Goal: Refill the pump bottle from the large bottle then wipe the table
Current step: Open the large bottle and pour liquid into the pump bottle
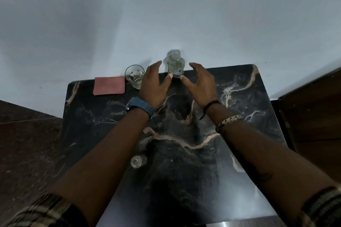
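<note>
- A black marble-patterned bench (249, 97) stands against a pale wall (166, 14).
- At the far edge of the bench stands the large bottle (175, 64), clear, upright, capped, with a label on its front and pale liquid inside; how full it is cannot be told.
- Left of it is a clear drinking glass (134, 76), upright; whether it holds anything cannot be told.
- Further left a pink cloth (109, 85) lies flat, folded into a rectangle, just beside the glass.
- Nearer the person, a small clear bottle (138, 161) shows beside the left forearm, partly hidden by it; its top is unclear.
- The left hand (155, 86) and right hand (201, 83) flank the large bottle, fingers spread apart, both thumbs close to its base; contact cannot be told.
- The left hand partly covers the glass.
- A blue watch (141, 107) is on the left wrist, and a dark thread and a pale bracelet (227, 121) on the right.
</note>
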